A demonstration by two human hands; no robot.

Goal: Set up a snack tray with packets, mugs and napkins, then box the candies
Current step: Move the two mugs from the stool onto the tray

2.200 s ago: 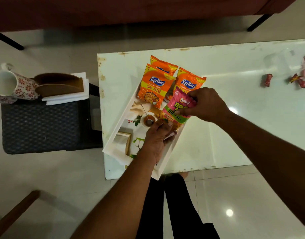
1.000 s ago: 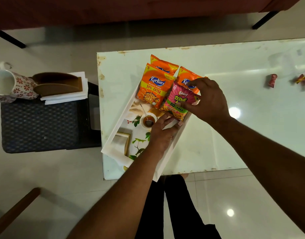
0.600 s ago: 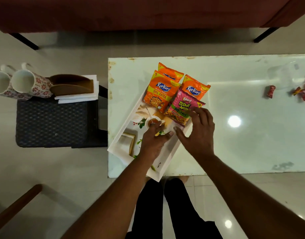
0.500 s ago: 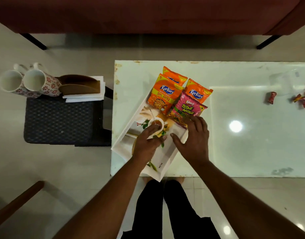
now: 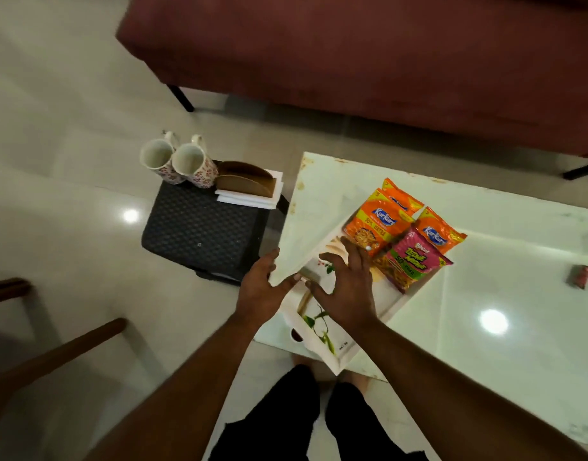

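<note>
Currently: mugs, two, side by side on the stool, far-left of the hands; left hand nearer than right hand; both empty, fingers spread, close together by the tray

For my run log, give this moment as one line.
packets: on tray | mugs, napkins: on stool | left hand: open, empty | right hand: open, over tray
</note>
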